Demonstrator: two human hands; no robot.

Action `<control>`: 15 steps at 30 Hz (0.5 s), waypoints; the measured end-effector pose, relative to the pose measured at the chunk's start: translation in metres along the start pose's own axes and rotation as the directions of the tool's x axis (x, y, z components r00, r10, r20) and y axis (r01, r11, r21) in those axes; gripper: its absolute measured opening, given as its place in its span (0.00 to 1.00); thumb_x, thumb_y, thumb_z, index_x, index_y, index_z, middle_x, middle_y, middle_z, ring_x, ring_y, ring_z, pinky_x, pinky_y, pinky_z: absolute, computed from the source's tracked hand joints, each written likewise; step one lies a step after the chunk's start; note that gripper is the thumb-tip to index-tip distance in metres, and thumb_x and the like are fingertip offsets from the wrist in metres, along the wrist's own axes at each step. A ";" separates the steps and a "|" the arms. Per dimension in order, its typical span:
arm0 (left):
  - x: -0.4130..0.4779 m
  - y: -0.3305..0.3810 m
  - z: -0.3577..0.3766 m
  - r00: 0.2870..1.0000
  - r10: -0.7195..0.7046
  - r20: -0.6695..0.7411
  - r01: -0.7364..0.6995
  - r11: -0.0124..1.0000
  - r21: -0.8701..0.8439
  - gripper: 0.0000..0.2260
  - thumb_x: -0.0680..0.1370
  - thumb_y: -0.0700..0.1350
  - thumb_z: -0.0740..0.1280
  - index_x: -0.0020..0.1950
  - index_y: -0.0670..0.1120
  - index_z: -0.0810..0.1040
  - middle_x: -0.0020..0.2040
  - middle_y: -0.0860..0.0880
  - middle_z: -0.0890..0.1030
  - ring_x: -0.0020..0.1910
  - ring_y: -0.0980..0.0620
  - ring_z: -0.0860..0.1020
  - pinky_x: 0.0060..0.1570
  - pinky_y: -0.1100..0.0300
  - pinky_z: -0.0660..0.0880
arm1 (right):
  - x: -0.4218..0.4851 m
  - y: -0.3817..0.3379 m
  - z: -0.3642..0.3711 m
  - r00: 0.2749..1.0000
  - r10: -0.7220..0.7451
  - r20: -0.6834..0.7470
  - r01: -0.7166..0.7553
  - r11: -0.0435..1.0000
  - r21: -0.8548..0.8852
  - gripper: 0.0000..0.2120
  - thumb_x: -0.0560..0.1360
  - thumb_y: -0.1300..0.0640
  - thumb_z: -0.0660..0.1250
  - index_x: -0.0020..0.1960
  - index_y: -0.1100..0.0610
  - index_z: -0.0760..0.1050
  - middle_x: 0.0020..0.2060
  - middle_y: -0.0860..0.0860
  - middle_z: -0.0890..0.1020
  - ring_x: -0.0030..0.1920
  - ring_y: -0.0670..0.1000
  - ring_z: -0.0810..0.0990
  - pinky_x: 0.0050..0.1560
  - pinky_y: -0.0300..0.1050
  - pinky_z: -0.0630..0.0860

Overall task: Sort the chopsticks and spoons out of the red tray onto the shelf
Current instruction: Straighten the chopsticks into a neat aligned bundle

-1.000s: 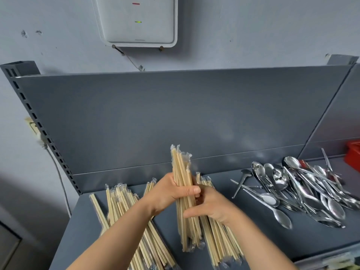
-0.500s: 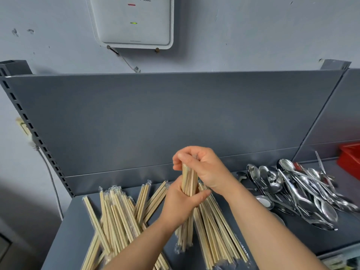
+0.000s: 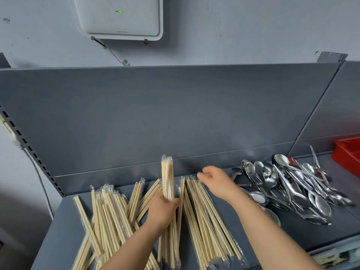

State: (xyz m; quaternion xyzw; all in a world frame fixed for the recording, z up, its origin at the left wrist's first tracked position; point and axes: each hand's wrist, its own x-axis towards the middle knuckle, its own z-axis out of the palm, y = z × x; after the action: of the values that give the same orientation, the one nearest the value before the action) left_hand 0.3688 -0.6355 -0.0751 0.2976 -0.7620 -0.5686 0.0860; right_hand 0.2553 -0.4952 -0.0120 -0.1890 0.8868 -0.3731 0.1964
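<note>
left hand [image 3: 162, 209]: we're gripping the wrapped chopstick bundle [image 3: 167, 176] near upright; right hand [image 3: 216, 181] hovering open just to its right.

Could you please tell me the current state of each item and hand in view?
Left hand: grips the wrapped bundle, held roughly upright.
Right hand: open, empty, over the right chopstick pile.
Left chopstick pile: lying criss-crossed.
Spoons: heaped on the shelf.
Red tray: partly in view, contents hidden.
Wall box: green light on.

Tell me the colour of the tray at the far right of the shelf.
Red. The tray shows best at the right edge of the head view.
</note>
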 end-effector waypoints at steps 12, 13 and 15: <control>0.001 -0.006 0.045 0.991 -0.123 -0.054 0.132 0.967 0.217 0.17 0.76 0.34 0.60 0.64 0.41 0.64 0.61 0.42 0.67 0.45 0.54 0.67 0.43 0.61 0.68 | -0.012 0.049 0.022 0.961 0.243 0.136 -0.214 0.957 -0.195 0.28 0.70 0.52 0.70 0.64 0.67 0.71 0.43 0.55 0.80 0.37 0.51 0.80 0.48 0.55 0.82; 0.000 -0.006 0.046 0.991 -0.118 -0.062 0.129 0.963 0.235 0.12 0.76 0.35 0.60 0.59 0.42 0.66 0.60 0.42 0.69 0.45 0.53 0.68 0.43 0.60 0.70 | -0.011 0.051 0.021 0.963 0.233 0.133 -0.205 0.959 -0.195 0.28 0.70 0.52 0.70 0.64 0.67 0.71 0.41 0.55 0.79 0.35 0.51 0.79 0.49 0.54 0.81; 0.002 -0.013 0.041 0.991 -0.107 -0.081 0.129 0.927 0.352 0.06 0.76 0.39 0.60 0.53 0.44 0.69 0.58 0.42 0.72 0.49 0.48 0.71 0.49 0.54 0.72 | -0.011 0.054 0.018 0.967 0.217 0.130 -0.184 0.957 -0.223 0.27 0.70 0.50 0.71 0.62 0.66 0.73 0.39 0.55 0.80 0.35 0.53 0.81 0.49 0.53 0.80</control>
State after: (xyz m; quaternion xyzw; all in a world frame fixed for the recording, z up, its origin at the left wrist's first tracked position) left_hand 0.3528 -0.6051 -0.1011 0.3706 -0.8301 -0.4161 0.0192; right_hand 0.2633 -0.4648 -0.0609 -0.1456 0.9180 -0.2401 0.2800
